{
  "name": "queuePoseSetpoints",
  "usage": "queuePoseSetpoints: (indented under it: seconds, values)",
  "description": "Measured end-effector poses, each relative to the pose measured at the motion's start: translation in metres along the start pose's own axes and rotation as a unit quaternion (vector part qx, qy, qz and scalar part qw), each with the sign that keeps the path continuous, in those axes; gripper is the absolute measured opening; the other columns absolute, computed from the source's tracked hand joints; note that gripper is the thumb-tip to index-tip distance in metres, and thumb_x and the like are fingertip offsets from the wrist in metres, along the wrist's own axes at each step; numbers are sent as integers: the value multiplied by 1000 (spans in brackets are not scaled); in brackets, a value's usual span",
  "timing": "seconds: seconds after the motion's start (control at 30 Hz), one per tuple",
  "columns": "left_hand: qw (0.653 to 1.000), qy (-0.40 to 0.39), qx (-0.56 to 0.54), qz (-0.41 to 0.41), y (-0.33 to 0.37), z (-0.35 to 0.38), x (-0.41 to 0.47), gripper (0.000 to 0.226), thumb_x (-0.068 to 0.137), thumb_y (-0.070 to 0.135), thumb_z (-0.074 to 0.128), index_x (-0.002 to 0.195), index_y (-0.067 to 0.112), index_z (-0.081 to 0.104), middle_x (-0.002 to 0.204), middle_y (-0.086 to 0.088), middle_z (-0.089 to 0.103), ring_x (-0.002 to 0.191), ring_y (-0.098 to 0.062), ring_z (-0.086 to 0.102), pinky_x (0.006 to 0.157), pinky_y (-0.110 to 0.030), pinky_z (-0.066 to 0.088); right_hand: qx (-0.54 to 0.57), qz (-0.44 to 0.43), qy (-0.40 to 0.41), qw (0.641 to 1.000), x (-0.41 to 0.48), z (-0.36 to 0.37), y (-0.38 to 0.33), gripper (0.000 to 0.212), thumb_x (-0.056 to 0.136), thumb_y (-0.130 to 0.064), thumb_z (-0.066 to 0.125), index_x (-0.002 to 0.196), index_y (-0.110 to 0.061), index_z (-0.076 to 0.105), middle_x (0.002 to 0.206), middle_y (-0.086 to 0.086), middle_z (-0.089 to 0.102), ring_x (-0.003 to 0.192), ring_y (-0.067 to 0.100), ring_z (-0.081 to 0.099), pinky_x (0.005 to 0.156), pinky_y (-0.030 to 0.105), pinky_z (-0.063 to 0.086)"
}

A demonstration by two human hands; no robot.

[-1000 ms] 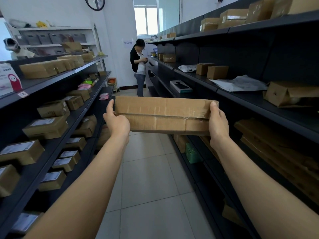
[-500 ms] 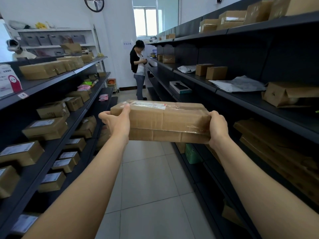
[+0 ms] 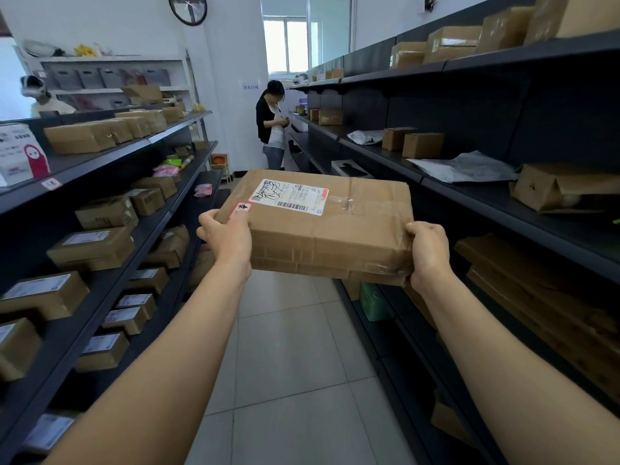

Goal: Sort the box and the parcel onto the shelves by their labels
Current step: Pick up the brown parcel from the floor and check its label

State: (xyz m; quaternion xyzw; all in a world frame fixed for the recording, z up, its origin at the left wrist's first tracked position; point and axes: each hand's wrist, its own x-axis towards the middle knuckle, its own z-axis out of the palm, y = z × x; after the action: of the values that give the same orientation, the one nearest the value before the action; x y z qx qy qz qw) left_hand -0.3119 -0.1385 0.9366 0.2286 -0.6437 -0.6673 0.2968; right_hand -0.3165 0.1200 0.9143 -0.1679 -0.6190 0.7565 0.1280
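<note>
Brown cardboard box (image 3: 322, 226), flat and taped, held out at chest height over the tiled aisle floor (image 3: 285, 347), between two runs of dark metal shelves (image 3: 469, 182). Left hand (image 3: 226, 234) clamped on the near left corner, fingers (image 3: 209, 218) curled over the edge just beside a small red-bordered sticker (image 3: 242, 208). Right hand (image 3: 427, 251) clamped on the near right corner, thumb on top, remaining fingers hidden beneath. Top face tipped toward the head camera, probably so the white printed shipping label (image 3: 290, 196), lying beyond the left fingers, can be read before choosing a shelf. Label text too small to make out. Grips set wide at opposite ends, likely to steady the flat shape. No separate parcel identifiable among the shelved goods.
</note>
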Motion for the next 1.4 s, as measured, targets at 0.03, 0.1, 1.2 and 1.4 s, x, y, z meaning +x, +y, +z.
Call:
queuePoseSetpoints:
  seconds: [0.03, 0.1, 1.2, 1.4]
  values:
    - [1000, -2, -11, -5, 0, 0, 0, 39, 87, 19, 56, 121, 22, 38, 125, -3, 35, 103, -20, 47, 72, -34, 44, 5, 2, -2, 1000, 0, 0, 0, 10, 83, -33, 56, 92, -31, 51, 109, 2, 56, 103, 26, 55, 94, 53, 48]
    - [1000, -5, -26, -13, 1, -2, 1, 38, 87, 19, 55, 120, 22, 38, 126, -4, 35, 103, -22, 48, 75, -36, 48, 3, 7, -14, 1000, 0, 1, -1, 18, 81, -41, 57, 94, -32, 48, 111, 1, 54, 103, 25, 54, 94, 56, 48]
    - [995, -74, -31, -55, -15, -17, -1, 39, 83, 35, 68, 116, 19, 54, 120, -11, 61, 101, -25, 62, 81, -45, 56, 84, -82, -17, 993, 1, -1, -22, 57, 79, -44, 65, 133, -35, 50, 124, -4, 56, 110, 19, 55, 91, 43, 49]
    - [993, -67, -12, -94, -8, -15, -2, 53, 76, 47, 71, 107, 16, 41, 103, -9, 65, 89, -24, 66, 73, -42, 56, 143, -97, -4, 985, -5, 11, -23, 85, 62, -56, 71, 139, -36, 41, 144, 6, 38, 119, 22, 50, 103, 47, 45]
